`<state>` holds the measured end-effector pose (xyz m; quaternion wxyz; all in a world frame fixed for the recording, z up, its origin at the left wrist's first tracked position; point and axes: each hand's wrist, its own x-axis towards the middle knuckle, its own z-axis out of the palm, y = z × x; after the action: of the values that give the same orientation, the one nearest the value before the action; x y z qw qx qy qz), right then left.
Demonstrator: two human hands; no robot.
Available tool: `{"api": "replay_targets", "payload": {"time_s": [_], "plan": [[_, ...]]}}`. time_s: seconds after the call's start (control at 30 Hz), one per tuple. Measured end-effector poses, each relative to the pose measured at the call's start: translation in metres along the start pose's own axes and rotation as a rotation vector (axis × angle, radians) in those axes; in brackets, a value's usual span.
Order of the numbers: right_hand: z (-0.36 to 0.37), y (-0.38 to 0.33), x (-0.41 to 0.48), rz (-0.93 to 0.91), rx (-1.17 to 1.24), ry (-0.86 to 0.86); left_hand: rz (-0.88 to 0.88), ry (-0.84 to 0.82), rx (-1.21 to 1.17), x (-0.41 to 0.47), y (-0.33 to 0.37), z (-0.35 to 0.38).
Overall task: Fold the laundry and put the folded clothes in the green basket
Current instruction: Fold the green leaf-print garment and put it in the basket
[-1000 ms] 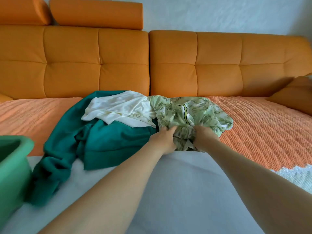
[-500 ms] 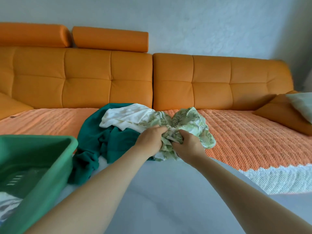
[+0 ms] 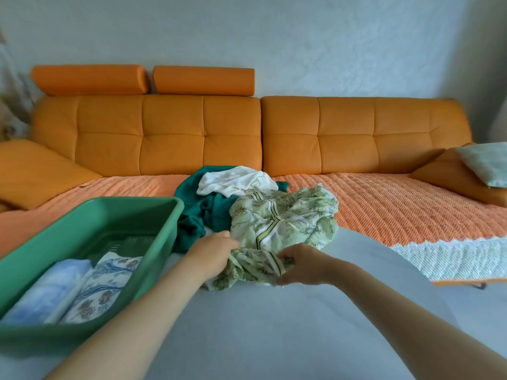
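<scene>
Likely a home living room: an orange sofa [image 3: 203,138], cushions, loose laundry [image 3: 255,204] against a plain wall.

From where I stand, there is nothing to read here: no words, labels, brand marks or numbers show on anything. The folded cloths in the green basket [image 3: 90,229] at the near left carry only flower and leaf patterns, and the pale green garment [image 3: 285,223] bears only a leafy print with striped trim.
</scene>
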<state>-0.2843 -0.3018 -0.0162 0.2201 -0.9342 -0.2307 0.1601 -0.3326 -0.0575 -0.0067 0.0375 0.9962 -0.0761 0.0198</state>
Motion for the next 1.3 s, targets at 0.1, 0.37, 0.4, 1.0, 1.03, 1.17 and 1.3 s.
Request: {"api": "replay_targets", "payload": {"time_s": [0.1, 0.37, 0.4, 1.0, 1.03, 1.17, 1.3], "plan": [[0.015, -0.004, -0.01, -0.003, -0.066, -0.04, -0.091, -0.13, 0.112, -0.021, -0.003, 0.005], [0.014, -0.02, -0.01, -0.029, 0.133, 0.15, -0.078, -0.441, -0.208, -0.035, 0.019, -0.004], [0.014, -0.021, -0.01, -0.028, 0.154, 0.167, -0.048, -0.406, -0.298, -0.035, 0.024, -0.002], [-0.002, -0.001, -0.004, 0.101, -0.239, 0.16, -0.284, 0.316, 0.208, -0.028, -0.013, -0.018], [-0.004, -0.004, -0.003, 0.119, -0.165, 0.202, -0.244, 0.362, 0.224, -0.03, -0.007, -0.022], [-0.006, -0.024, -0.003, 0.089, 0.345, 0.172, 0.041, 0.284, -0.207, -0.04, 0.037, -0.019], [-0.007, -0.043, -0.013, -0.001, 0.426, 0.097, -0.002, 0.141, -0.14, -0.033, 0.048, -0.002]]}}
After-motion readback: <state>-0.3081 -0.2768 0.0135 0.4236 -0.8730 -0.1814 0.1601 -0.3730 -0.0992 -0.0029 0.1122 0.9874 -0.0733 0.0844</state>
